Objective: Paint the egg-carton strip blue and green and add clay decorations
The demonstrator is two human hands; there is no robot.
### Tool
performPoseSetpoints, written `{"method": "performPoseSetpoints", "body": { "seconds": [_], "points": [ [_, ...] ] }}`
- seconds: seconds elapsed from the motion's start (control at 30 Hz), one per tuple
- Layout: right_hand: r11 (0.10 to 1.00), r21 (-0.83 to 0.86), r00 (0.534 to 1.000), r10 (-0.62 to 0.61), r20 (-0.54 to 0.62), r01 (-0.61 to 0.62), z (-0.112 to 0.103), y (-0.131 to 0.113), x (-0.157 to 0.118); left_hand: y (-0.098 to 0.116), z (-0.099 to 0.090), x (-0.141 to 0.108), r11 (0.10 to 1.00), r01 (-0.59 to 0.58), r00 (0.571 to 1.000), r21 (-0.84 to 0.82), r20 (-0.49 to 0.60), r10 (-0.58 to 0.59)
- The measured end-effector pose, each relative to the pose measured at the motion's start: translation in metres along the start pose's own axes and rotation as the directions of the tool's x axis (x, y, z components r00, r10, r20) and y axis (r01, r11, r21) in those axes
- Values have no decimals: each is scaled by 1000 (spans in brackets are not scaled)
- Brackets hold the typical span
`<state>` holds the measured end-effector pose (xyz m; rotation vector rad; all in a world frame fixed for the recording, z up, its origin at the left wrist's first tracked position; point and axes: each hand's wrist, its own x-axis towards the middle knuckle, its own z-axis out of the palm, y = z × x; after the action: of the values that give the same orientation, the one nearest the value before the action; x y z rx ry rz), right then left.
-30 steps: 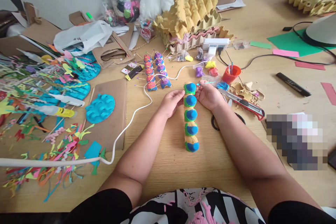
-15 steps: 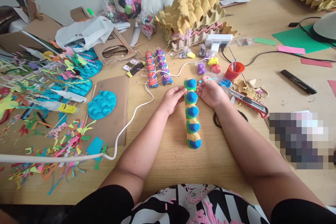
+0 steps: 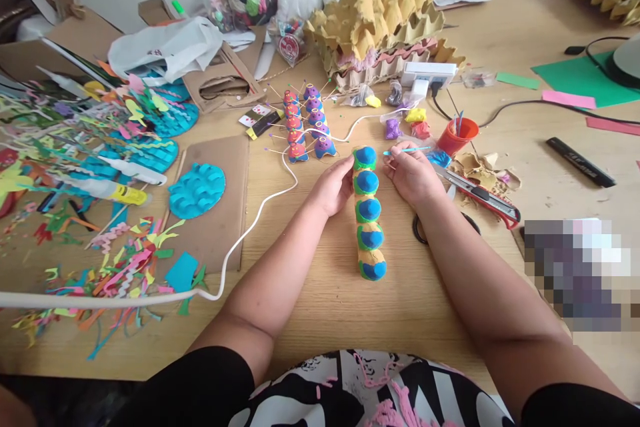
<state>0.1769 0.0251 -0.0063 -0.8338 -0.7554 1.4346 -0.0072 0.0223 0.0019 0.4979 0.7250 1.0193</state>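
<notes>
A strip of egg carton bumps (image 3: 370,210), covered with blue and green clay over bare yellowish card, lies lengthwise on the table before me. My left hand (image 3: 334,188) is closed on its far left side, near the farthest bump. In my right hand (image 3: 411,173), just right of the strip, a thin light-blue tool (image 3: 419,149) is pinched between thumb and fingers. The right hand is apart from the strip. Beyond the left hand stand red and blue bumps (image 3: 295,127) and purple and blue bumps (image 3: 319,123) with pins stuck in them.
A white cable (image 3: 250,220) crosses the left side near paper scraps and a blue disc (image 3: 197,191) on cardboard. To the right are a red cup (image 3: 457,136), a cutter (image 3: 485,197), a black marker (image 3: 580,161) and clay packets (image 3: 415,115). Egg trays (image 3: 373,20) stand behind.
My right hand with the tool has drawn slightly away from the strip's far end. The left hand's fingers have shifted down along the strip's side. The whole view has shifted a little.
</notes>
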Motion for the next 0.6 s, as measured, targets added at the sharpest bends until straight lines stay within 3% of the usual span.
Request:
{"method": "performPoseSetpoints", "body": {
  "seconds": [0.23,0.6],
  "points": [
    [974,-204,995,-97,36,102,3,5,1,2,0,2,1000,20,999,-19,-38,-21],
    [990,-136,995,-10,98,23,3,0,-2,-1,4,1,994,-110,990,-7,-89,109]
  ]
}}
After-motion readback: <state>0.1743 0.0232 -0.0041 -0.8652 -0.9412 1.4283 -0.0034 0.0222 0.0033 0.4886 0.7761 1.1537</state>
